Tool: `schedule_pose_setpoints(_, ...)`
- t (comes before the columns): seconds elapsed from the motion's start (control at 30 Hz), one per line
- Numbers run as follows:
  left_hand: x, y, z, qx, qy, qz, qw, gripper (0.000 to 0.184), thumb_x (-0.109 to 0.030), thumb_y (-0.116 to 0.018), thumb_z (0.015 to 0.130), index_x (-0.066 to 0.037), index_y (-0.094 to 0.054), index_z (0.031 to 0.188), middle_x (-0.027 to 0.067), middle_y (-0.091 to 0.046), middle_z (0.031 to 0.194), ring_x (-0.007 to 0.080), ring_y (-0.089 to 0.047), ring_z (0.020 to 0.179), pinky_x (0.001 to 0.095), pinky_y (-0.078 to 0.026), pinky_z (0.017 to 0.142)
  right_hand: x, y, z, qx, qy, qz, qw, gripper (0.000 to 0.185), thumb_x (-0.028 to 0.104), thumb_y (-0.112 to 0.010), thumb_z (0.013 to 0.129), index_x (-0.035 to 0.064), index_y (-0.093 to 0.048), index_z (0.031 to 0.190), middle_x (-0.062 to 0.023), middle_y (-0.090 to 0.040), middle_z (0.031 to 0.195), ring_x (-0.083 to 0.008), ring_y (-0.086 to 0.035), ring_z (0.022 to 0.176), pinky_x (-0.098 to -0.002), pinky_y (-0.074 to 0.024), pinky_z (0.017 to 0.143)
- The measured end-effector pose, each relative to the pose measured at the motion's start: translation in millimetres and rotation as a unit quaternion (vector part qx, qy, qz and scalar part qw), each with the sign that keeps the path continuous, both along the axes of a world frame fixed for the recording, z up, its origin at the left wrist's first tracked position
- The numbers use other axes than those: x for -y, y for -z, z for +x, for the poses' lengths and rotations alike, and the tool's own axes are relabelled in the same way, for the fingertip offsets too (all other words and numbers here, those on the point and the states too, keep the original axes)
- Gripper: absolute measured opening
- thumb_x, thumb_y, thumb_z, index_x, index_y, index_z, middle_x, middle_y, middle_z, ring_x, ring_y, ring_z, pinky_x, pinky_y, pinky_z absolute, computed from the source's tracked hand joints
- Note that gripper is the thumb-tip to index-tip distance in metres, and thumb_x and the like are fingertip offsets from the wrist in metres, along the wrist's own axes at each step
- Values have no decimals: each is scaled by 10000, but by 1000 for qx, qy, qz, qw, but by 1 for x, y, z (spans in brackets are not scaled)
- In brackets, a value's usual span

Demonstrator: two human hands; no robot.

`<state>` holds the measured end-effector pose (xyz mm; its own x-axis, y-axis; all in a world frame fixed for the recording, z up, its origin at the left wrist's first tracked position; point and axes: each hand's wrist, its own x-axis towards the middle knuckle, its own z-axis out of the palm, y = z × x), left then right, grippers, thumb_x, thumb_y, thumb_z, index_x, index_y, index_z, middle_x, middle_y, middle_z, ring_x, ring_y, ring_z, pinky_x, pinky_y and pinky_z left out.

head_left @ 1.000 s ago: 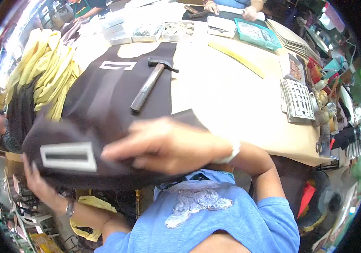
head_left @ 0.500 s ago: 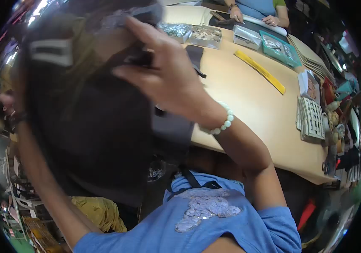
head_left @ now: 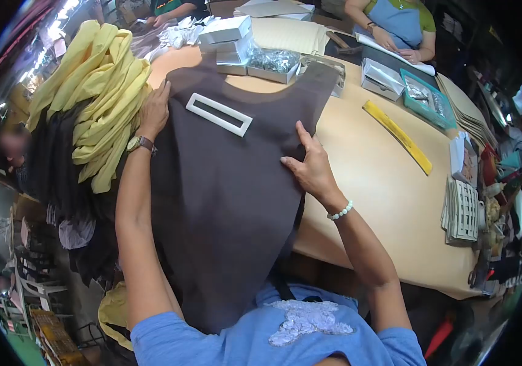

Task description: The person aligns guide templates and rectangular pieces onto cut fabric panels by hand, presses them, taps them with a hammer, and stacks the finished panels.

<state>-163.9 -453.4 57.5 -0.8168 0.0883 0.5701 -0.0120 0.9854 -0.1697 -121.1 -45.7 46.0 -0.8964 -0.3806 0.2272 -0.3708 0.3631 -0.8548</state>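
A dark brown fabric piece [head_left: 230,177] with a curved neckline lies over the table edge and hangs toward my body. A white rectangular frame [head_left: 219,114] shows on its upper part. My left hand [head_left: 153,111] is closed at the fabric's upper left edge, its fingers pressed together along it. At the right edge, my right hand [head_left: 313,163] touches the fabric with thumb and index finger spread apart. The hammer seen earlier is not visible here.
Yellow cloths [head_left: 99,97] and dark ones are heaped at the left. A yellow curved strip [head_left: 398,137] lies on the table [head_left: 371,213]. Boxes [head_left: 227,30] and a teal tray [head_left: 427,97] stand behind. A co-worker's hands [head_left: 398,49] are at the far side; patterned cards [head_left: 461,210] sit right.
The raised, blurred fabric has come down flat onto the table, its white frame now near the neckline. Both hands have moved to its side edges. The hammer on the near fabric is out of sight.
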Motion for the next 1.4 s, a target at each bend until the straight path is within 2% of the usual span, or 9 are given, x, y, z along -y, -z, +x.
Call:
schedule_pose_setpoints(0.2,0,7,-34,18,-139,-83,987,421,-224,-449,914,-96,-459,1315,139,-395,1397,381,-377,1252,495,-351,998,9,-14,-29,-7,24,59,998,765,119,-701,738,-107,-296,1347,-339,-451,1207,-419,-501,1106,-392,-411,957)
schedule_pose_setpoints(0.4,-28,31,-5,208,-118,221,945,581,-519,-298,927,-186,-359,1399,144,-293,1465,414,-224,1343,623,-226,1023,6,3,-31,13,25,101,994,755,204,-671,772,-93,-295,1356,-302,-447,1242,-403,-504,1111,-392,-414,950)
schedule_pose_setpoints(0.53,-21,61,-1,186,-121,260,940,565,-501,-227,947,-213,-318,1424,51,-221,1512,326,-158,1392,634,-120,1046,7,8,-32,26,30,111,993,750,242,-654,786,-70,-295,1366,-308,-388,1327,-408,-478,1160,-394,-398,979)
schedule_pose_setpoints(0.77,-38,39,-15,194,-209,115,951,550,-448,-302,952,-86,-380,1359,133,-343,1433,385,-284,1319,651,-214,1004,14,9,-36,4,52,143,988,766,287,-645,786,-70,-295,1367,-312,-362,1355,-414,-456,1191,-401,-381,995)
schedule_pose_setpoints(0.93,-110,21,-11,131,-66,121,982,712,-570,-383,888,-79,-329,1401,172,-351,1422,383,-270,1330,635,-184,1031,15,12,-46,30,48,125,991,827,342,-660,774,-69,-273,1378,-307,-406,1325,-391,-430,1228,-398,-358,1015)
schedule_pose_setpoints(1.03,-142,31,-6,179,-35,125,975,736,-600,-404,866,-77,-368,1382,184,-349,1421,377,-266,1334,629,-170,1037,6,22,-49,-79,107,-28,991,692,286,-654,798,-49,-364,1329,-288,-457,1284,-350,-550,1097,-375,-444,914)
schedule_pose_setpoints(1.13,-138,51,-14,191,-30,117,974,744,-619,-412,851,-78,-408,1362,190,-346,1422,373,-258,1340,628,-148,1041,-23,11,-33,48,152,-132,978,448,174,-632,820,-26,-489,1194,-240,-560,1149,-276,-638,859,-350,-502,734)
schedule_pose_setpoints(1.17,-136,54,-14,191,-29,116,974,744,-622,-412,849,-79,-417,1357,192,-343,1423,373,-256,1341,628,-141,1043,-31,22,-35,-30,173,-80,981,194,81,-607,818,4,-571,992,-160,-620,975,-223,-627,667,-327,-484,591)
schedule_pose_setpoints(1.4,-132,60,-15,187,-33,117,975,731,-611,-425,846,-75,-436,1345,190,-349,1422,366,-255,1343,627,-139,1042,-27,33,-13,-207,56,137,967,128,76,-637,747,33,-643,868,-83,-635,938,-219,-617,660,-331,-483,573)
